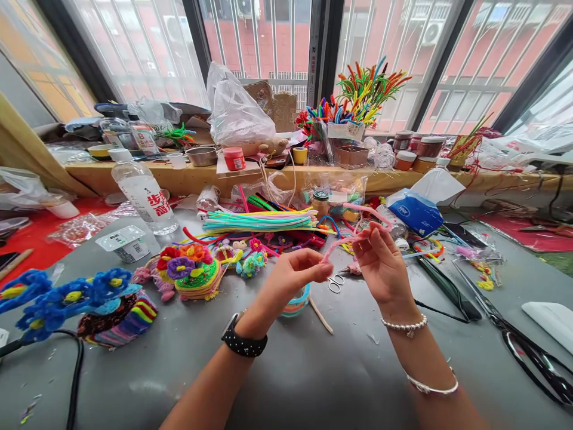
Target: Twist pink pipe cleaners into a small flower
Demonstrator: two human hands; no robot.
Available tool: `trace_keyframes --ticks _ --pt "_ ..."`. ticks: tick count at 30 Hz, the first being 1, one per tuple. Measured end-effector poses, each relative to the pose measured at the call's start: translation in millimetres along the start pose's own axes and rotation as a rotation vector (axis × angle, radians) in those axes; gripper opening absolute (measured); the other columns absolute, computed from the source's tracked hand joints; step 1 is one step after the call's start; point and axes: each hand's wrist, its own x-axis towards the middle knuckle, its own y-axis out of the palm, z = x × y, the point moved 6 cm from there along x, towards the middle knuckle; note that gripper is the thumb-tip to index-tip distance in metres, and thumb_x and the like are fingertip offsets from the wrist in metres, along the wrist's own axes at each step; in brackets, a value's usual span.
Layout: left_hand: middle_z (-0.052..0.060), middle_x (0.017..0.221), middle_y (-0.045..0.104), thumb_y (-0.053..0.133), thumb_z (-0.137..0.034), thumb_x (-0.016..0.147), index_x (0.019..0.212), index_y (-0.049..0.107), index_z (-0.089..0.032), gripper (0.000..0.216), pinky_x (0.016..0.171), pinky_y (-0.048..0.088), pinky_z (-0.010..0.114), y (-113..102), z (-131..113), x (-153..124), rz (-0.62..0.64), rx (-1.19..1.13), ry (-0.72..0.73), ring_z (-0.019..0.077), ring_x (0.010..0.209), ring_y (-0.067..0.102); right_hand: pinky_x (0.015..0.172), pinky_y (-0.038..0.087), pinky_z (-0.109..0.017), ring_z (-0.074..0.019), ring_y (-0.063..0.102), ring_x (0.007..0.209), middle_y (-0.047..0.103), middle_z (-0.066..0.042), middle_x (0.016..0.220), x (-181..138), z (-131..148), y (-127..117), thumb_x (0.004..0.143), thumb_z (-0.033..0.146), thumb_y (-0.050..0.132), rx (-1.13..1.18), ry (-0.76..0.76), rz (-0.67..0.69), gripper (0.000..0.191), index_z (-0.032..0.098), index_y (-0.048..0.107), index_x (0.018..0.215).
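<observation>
Above the grey table (313, 370), both my hands hold one pink pipe cleaner (363, 214). My left hand (293, 276) pinches its lower end between thumb and fingertips. My right hand (380, 263) grips it a little higher, and the rest of the pink stem loops up and away past my fingers. Small scissors (335, 283) lie on the table just below my hands, beside a pale stick (320, 314). A black watch is on my left wrist and bead and metal bracelets are on my right.
A bundle of coloured pipe cleaners (259, 221) lies behind my hands. Finished flower pieces (192, 272) and a blue one (58, 301) sit at left, near a water bottle (145, 194). A blue tissue pack (416, 212) and large black scissors (532, 352) are at right.
</observation>
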Motion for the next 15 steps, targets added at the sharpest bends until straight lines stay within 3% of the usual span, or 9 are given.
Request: trace_keyframes --ticks 4,9,11,15 --pt "-0.001 0.065 0.061 0.072 -0.031 0.062 0.069 0.064 -0.014 0.019 0.061 0.042 0.021 -3.9 -7.0 -2.0 -0.104 0.097 0.087 0.0098 0.061 0.053 0.076 0.051 -0.028 -0.0104 0.063 0.075 0.069 0.004 0.080 -2.6 1.3 4.9 0.065 0.035 0.072 -0.093 -0.001 0.033 0.017 0.029 0.069 0.080" --pt "0.000 0.066 0.060 0.070 -0.031 0.065 0.067 0.064 -0.014 0.018 0.058 0.042 0.021 -7.2 -10.0 -1.9 -0.152 0.217 0.167 0.0107 0.062 0.053 0.076 0.050 -0.029 -0.0160 0.062 0.084 0.069 -0.003 0.092 -19.0 -8.6 32.1 0.067 0.032 0.071 -0.379 0.058 0.316 0.011 0.022 0.071 0.072" --pt "0.000 0.063 0.059 0.069 -0.032 0.065 0.065 0.063 -0.014 0.020 0.056 0.042 0.021 -7.4 -8.0 -1.4 -0.154 0.242 0.159 0.0101 0.057 0.052 0.071 0.051 -0.028 -0.0162 0.061 0.080 0.068 -0.003 0.086 -24.5 -12.7 38.1 0.067 0.030 0.070 -0.455 0.051 0.370 0.009 0.021 0.070 0.069" --pt "0.001 0.063 0.061 0.070 -0.034 0.064 0.068 0.064 -0.013 0.022 0.058 0.045 0.023 -5.5 -2.8 -0.6 -0.120 0.201 0.114 0.0118 0.059 0.056 0.061 0.049 -0.024 -0.0121 0.058 0.066 0.063 0.001 0.069 -26.6 -16.2 36.9 0.069 0.028 0.069 -0.464 0.014 0.333 0.008 0.021 0.067 0.065"
